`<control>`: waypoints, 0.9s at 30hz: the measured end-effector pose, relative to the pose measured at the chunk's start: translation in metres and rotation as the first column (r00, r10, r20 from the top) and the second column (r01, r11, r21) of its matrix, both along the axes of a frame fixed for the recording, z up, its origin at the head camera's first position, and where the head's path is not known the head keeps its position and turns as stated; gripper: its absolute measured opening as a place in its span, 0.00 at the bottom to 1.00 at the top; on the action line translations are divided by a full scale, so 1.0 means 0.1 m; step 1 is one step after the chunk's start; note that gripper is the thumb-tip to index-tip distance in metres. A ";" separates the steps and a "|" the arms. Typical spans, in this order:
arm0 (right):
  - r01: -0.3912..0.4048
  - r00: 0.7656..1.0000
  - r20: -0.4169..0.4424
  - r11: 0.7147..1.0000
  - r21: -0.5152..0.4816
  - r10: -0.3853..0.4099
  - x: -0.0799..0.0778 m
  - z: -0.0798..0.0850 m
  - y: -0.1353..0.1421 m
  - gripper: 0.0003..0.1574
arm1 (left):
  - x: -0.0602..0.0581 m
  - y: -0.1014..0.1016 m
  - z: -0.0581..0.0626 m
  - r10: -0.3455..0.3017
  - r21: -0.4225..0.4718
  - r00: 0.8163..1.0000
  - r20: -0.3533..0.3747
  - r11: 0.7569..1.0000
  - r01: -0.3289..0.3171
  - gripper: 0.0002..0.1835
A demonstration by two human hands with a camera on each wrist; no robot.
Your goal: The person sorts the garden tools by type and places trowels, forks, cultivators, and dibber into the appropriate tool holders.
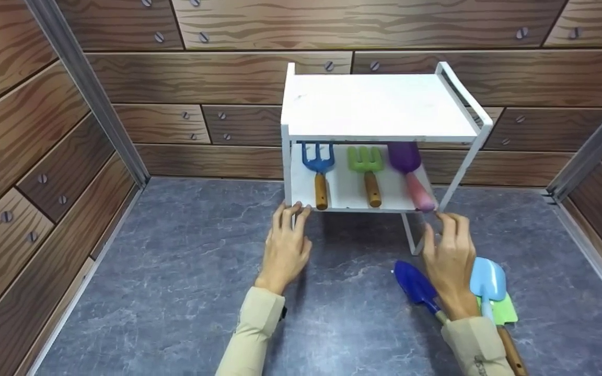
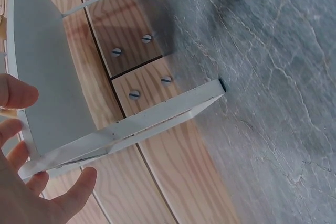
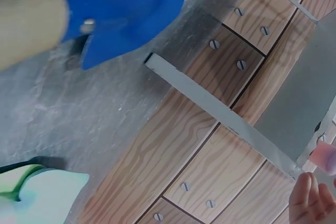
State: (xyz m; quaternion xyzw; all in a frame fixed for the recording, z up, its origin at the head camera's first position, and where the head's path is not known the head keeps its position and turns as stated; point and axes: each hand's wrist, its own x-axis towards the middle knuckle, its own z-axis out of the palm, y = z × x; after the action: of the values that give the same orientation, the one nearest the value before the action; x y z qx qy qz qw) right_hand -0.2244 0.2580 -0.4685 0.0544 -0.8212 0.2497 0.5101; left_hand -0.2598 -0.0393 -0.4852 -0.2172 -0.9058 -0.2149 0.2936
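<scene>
"Where's that bare left hand (image 1: 286, 246)?"

"At the front left corner of the white two-tier rack (image 1: 379, 104), fingers spread, tips touching the lower shelf."

"And the bare right hand (image 1: 450, 256)?"

"Its fingers sit close together, thumb apart, at the opposite corner, just beside the purple trowel with a pink handle (image 1: 406, 166). Whether they touch the rack, I can't tell."

"What else is on that shelf?"

"A blue, wooden-handled fork (image 1: 320, 183) and a green, wooden-handled fork (image 1: 372, 185), well apart."
</scene>
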 end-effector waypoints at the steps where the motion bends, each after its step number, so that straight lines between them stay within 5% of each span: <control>1: 0.001 1.000 0.008 1.000 0.005 -0.001 0.02 -0.01 0.01 0.15 | 0.00 0.00 0.01 0.000 -0.002 1.000 0.006 1.000 0.000 0.33; 27: 0.036 0.997 0.064 0.995 0.090 -0.042 0.50 -0.20 0.18 0.08 | 0.01 0.00 0.00 -0.011 -0.004 1.000 -0.018 1.000 0.011 0.33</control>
State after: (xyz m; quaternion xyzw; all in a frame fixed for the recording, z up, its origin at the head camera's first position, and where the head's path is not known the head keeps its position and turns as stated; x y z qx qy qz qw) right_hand -0.1748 0.2764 -0.4889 0.0528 -0.8488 0.2047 0.4846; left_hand -0.2592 -0.0391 -0.4848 -0.2249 -0.9022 -0.2128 0.3002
